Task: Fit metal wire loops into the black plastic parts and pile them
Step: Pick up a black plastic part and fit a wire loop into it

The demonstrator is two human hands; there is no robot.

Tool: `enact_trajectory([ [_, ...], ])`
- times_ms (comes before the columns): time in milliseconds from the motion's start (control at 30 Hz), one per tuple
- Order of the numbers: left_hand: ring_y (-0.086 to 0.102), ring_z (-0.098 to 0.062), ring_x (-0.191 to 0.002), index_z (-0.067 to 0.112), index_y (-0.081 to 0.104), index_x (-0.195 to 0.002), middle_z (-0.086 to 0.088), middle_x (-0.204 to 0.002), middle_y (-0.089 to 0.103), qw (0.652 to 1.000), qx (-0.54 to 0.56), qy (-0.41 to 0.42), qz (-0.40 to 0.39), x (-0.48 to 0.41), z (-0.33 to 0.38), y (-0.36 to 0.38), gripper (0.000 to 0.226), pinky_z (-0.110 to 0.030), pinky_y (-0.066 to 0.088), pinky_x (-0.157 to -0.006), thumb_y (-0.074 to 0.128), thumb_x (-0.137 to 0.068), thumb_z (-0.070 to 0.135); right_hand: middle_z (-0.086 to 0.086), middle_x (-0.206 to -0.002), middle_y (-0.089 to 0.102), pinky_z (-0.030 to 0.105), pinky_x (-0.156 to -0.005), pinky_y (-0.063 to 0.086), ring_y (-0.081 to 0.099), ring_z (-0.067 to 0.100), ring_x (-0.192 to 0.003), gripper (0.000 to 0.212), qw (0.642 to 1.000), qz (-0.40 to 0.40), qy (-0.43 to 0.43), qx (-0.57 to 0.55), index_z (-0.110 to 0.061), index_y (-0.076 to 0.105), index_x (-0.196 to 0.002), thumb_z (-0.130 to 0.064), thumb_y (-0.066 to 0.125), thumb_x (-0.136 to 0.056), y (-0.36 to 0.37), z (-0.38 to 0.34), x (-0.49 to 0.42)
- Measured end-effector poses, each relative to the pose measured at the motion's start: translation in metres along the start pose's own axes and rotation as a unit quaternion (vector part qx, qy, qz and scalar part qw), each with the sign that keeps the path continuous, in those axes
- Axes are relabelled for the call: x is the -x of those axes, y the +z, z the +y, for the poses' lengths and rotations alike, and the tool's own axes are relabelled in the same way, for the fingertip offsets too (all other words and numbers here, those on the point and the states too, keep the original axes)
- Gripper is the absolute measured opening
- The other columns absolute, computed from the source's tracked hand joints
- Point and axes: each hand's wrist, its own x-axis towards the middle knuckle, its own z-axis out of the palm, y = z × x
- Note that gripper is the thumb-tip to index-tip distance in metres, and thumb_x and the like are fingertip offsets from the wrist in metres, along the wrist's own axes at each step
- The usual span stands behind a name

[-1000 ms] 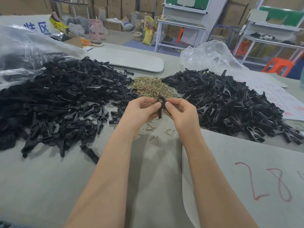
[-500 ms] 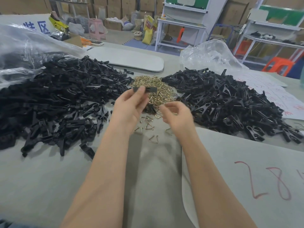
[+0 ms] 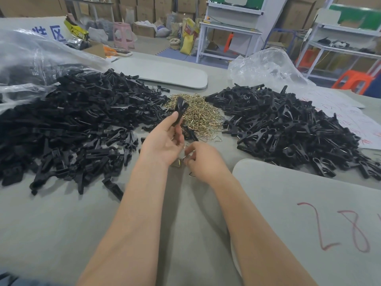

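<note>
Small factory assembly workshop: cartons [image 3: 144,10] stacked along the back wall, white workbenches [image 3: 228,30], sacks [image 3: 186,41], plastic stools [image 3: 121,35], bulk heaps of black parts [image 3: 72,120] and wire loops [image 3: 198,116] on a grey table [image 3: 51,234].

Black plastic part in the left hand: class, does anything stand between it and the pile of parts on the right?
Nothing visible blocks it. The left hand holds the black plastic part raised; only the low heap of wire loops lies between it and the right pile, likely passable overhead.
</note>
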Motion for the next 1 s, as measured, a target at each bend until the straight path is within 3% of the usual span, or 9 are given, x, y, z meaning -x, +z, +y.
enact_trajectory([
  [233,0.061,-0.013,-0.078,0.002,0.056,-0.101,-0.011,-0.087,0.057,0.995,0.090,-0.017,-0.032,-0.0001,-0.0003,0.0004,0.014,-0.028,0.057,-0.079,0.061,-0.088,0.003,0.011,-0.113,0.061,0.037,-0.090,0.046,0.056,0.029,-0.108,0.022,1.000,0.012,-0.007,0.003,-0.011,0.058,-0.109,-0.018,0.060,-0.088,-0.0043,0.0002,0.0029],
  [500,0.064,-0.019,-0.084,-0.004,0.056,-0.105,-0.016,-0.091,0.060,0.983,0.158,-0.058,-0.070,0.0034,0.0002,0.0035,0.020,-0.029,0.057,-0.076,0.061,-0.086,0.003,0.010,-0.102,0.065,0.032,-0.079,0.047,0.060,0.028,-0.098,0.016,1.000,0.015,-0.009,0.016,-0.013,0.062,-0.102,-0.017,0.062,-0.087,-0.0046,0.0006,0.0017],
  [633,0.062,-0.018,-0.083,-0.003,0.060,-0.094,-0.013,-0.086,0.062,0.982,0.154,-0.069,-0.080,0.0036,-0.0007,0.0025,0.013,-0.032,0.056,-0.082,0.060,-0.089,0.009,0.012,-0.104,0.064,0.033,-0.079,0.047,0.060,0.030,-0.099,0.016,1.000,0.007,-0.008,0.027,-0.009,0.061,-0.102,-0.016,0.061,-0.087,-0.0057,0.0003,0.0018],
  [767,0.054,-0.012,-0.074,0.003,0.060,-0.090,-0.006,-0.082,0.061,0.988,0.107,-0.086,-0.077,0.0031,-0.0031,0.0002,0.015,-0.022,0.043,-0.079,0.061,-0.088,0.017,0.012,-0.111,0.062,0.031,-0.079,0.041,0.056,0.029,-0.106,0.027,1.000,-0.005,-0.009,0.028,-0.006,0.051,-0.113,-0.016,0.058,-0.089,-0.0070,0.0003,0.0018],
  [900,0.058,-0.014,-0.073,0.001,0.062,-0.088,-0.010,-0.079,0.062,0.985,0.124,-0.084,-0.083,0.0008,-0.0040,-0.0001,0.013,-0.024,0.049,-0.081,0.062,-0.087,0.014,0.013,-0.106,0.064,0.032,-0.078,0.043,0.058,0.030,-0.102,0.020,0.999,-0.019,-0.017,0.032,-0.005,0.057,-0.106,-0.016,0.058,-0.089,-0.0091,0.0009,0.0017],
  [1000,0.062,-0.016,-0.069,-0.002,0.069,-0.074,-0.011,-0.076,0.063,0.986,0.118,-0.074,-0.090,0.0006,-0.0037,-0.0005,0.017,-0.028,0.055,-0.079,0.064,-0.083,0.012,0.012,-0.106,0.063,0.029,-0.071,0.038,0.057,0.029,-0.101,0.021,1.000,-0.019,-0.014,0.015,-0.007,0.054,-0.106,-0.015,0.059,-0.088,-0.0104,0.0025,0.0014],
])
